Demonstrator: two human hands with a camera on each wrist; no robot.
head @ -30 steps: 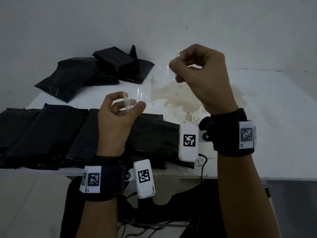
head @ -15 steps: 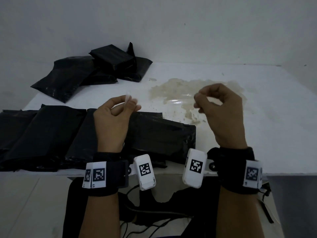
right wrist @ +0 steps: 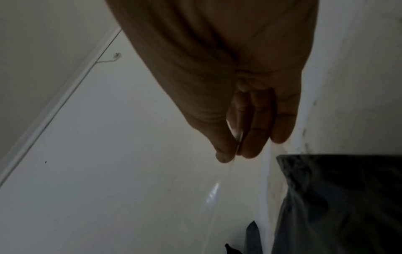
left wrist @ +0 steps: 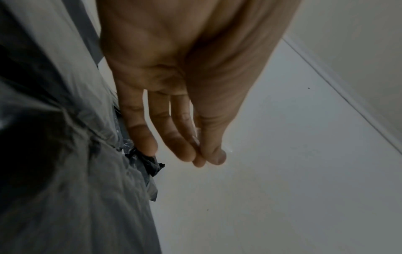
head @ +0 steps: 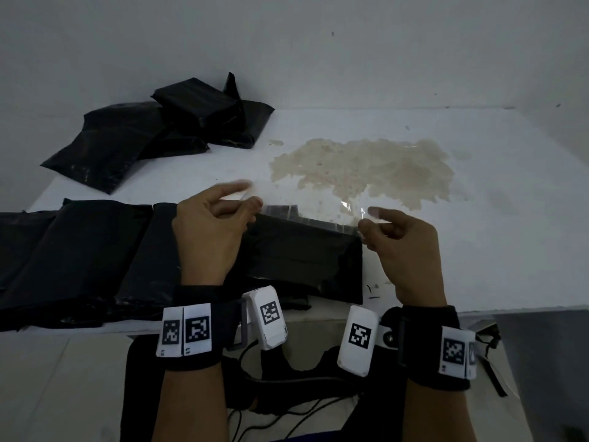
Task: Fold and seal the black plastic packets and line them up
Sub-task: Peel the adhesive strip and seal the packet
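A strip of clear tape (head: 310, 215) stretches between my two hands, just above the far edge of a folded black packet (head: 306, 253) near the table's front. My left hand (head: 245, 199) pinches the tape's left end between thumb and fingers, also seen as the left hand (left wrist: 208, 154) in its wrist view. My right hand (head: 369, 218) pinches the right end; in the right wrist view the clear tape (right wrist: 215, 189) runs down from the pinching right hand (right wrist: 237, 151). More folded black packets (head: 79, 250) lie in a row to the left.
A loose pile of black packets (head: 165, 129) sits at the back left of the white table (head: 478, 250). A brownish stain (head: 366, 167) marks the table's middle. The wall stands right behind the table. Cables hang below the front edge.
Both hands came down from mid-air toward the front packet and drew apart, so the clear tape now lies stretched over the packet's far edge. The right hand dropped the most.
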